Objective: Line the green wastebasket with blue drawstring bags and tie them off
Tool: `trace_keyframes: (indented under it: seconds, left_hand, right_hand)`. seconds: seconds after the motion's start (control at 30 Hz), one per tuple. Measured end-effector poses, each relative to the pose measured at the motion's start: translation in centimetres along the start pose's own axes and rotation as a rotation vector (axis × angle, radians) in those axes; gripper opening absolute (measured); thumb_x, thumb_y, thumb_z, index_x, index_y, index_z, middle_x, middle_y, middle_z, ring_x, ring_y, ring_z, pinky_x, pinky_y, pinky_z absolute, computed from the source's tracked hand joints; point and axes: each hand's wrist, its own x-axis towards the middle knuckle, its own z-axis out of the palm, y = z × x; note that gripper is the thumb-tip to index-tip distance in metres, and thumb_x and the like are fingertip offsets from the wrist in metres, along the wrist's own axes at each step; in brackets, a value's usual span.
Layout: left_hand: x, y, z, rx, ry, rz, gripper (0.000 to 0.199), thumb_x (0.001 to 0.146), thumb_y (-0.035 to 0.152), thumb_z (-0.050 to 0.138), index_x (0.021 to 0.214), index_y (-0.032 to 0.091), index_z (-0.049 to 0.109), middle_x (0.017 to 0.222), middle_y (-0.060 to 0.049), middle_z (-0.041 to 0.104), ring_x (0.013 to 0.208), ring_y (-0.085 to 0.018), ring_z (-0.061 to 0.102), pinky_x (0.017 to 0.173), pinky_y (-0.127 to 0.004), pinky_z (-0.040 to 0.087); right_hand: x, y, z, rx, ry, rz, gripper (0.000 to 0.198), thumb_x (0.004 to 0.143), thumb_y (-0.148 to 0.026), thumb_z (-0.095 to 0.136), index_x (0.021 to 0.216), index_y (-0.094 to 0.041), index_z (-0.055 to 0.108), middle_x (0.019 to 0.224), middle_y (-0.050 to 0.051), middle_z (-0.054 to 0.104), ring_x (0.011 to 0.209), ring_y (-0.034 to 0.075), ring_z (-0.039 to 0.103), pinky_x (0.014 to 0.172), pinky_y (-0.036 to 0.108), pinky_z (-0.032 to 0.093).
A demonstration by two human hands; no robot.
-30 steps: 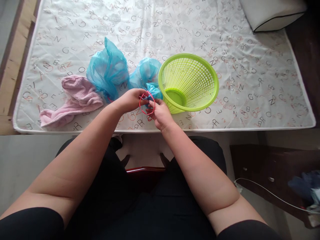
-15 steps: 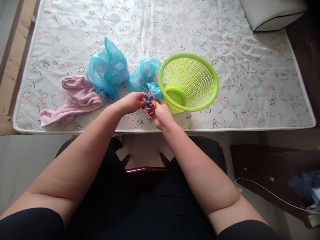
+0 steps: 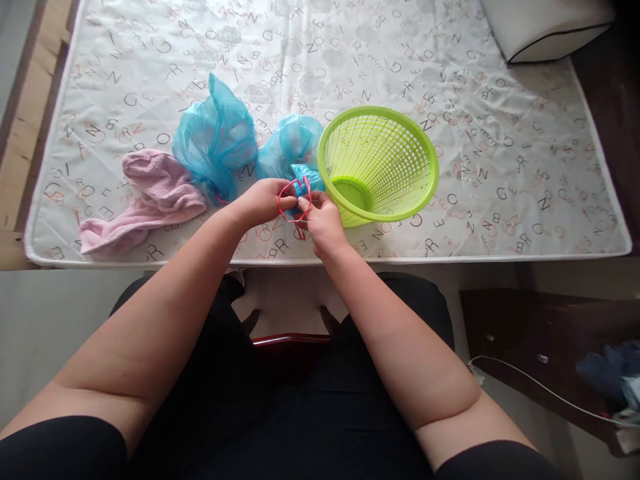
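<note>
A red drawstring (image 3: 281, 212) forms a loop between my two hands, at the gathered neck of a blue plastic bag (image 3: 293, 143). My left hand (image 3: 270, 199) is closed, pinching the string from the left. From the right, my right hand (image 3: 323, 219) pinches it too, with thumb and fingers together below the bag's neck. The bag looks filled with something pale that I cannot make out. A second filled blue plastic bag (image 3: 217, 133) lies to the left. The green plastic basket (image 3: 434, 167) is tilted toward me, just right of my right hand.
A pink cloth (image 3: 155, 190) lies crumpled at the left. All this rests on a mattress (image 3: 500, 167) printed with letters, its front edge near my wrists. A white case with black piping (image 3: 545, 30) sits at the far right corner. A white cable (image 3: 530, 383) hangs at lower right.
Both hands stay at the bag's neck and shift only slightly. The red loop has changed shape a little between my fingers. The bags, basket and cloth have not moved noticeably.
</note>
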Motion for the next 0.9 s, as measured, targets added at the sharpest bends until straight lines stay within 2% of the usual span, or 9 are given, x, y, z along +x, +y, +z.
trace_keyframes:
  seconds: [0.17,0.5,0.73,0.9]
  left_hand:
    - [-0.2,0.0,0.0,-0.08,-0.024,0.053,0.009,0.082,0.024,0.063,0.084,0.018,0.069,0.076,-0.001,0.057,0.072,-0.015,0.049,0.071,-0.031,0.037]
    - [-0.3,0.6,-0.2,-0.084,-0.019,0.054,0.005,0.081,0.019,0.06,0.077,0.019,0.062,0.072,-0.001,0.052,0.073,-0.017,0.049,0.069,-0.032,0.037]
    - [-0.2,0.4,0.0,-0.083,-0.057,0.044,0.006,0.08,0.019,0.057,0.074,0.02,0.059,0.072,-0.001,0.051,0.072,-0.016,0.047,0.069,-0.033,0.035]
    - [-0.1,0.1,0.1,-0.065,-0.077,0.045,0.005,0.079,0.021,0.057,0.077,0.02,0.062,0.074,-0.001,0.053,0.071,-0.016,0.047,0.068,-0.033,0.034]
  right_hand:
    - [0.5,0.4,-0.4,-0.088,0.002,-0.075,0.018,0.094,-0.037,0.075,0.1,-0.025,0.064,0.085,-0.001,0.067,0.083,0.016,0.068,0.074,0.029,0.058]
    - [-0.8,-1.0,-0.4,-0.234,0.033,-0.165,0.01,0.094,-0.029,0.072,0.099,-0.026,0.064,0.104,0.005,0.072,0.117,0.025,0.067,0.097,0.039,0.059]
    - [-0.5,-0.5,-0.7,-0.362,0.059,-0.184,0.006,0.094,-0.023,0.067,0.094,-0.026,0.062,0.102,0.008,0.07,0.117,0.029,0.066,0.105,0.046,0.055]
    - [-0.2,-0.5,-0.7,-0.364,0.049,-0.183,0.009,0.091,-0.017,0.066,0.093,-0.025,0.063,0.096,0.006,0.07,0.11,0.028,0.068,0.105,0.046,0.055]
